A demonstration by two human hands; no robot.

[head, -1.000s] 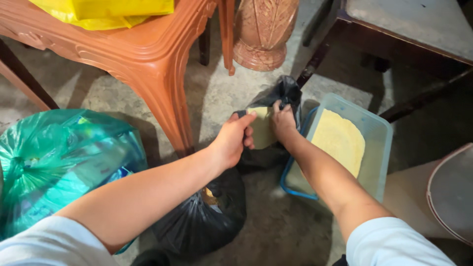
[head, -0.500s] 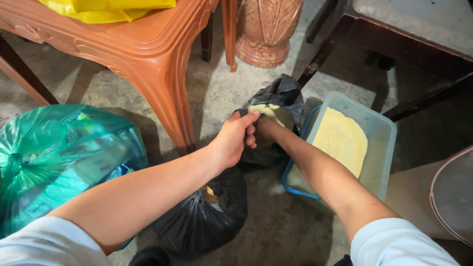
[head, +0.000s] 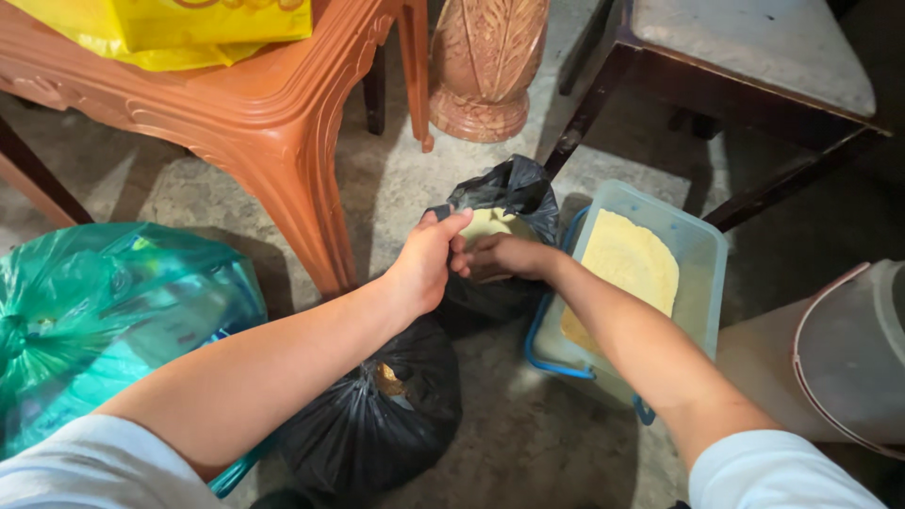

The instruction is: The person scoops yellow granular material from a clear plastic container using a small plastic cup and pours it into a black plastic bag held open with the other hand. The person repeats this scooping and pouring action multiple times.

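Grey concrete floor point(head: 528, 452) spreads under an orange plastic table point(head: 273, 104) and a dark chair point(head: 745, 57). On it sits a small black bag point(head: 514, 188), open at the top, just beside a clear tub point(head: 702, 259) with yellow powder point(head: 627, 269) in it. The left hand point(head: 424, 264) is closed tight on the bag's edge and holds it open. The right hand point(head: 504, 256) reaches into the bag's mouth with curled fingers, by something pale yellow point(head: 490, 224) inside; I cannot tell if it grips anything. 1 green bag point(head: 104, 311) and 1 more tied black bag point(head: 377, 424) sit nearby.
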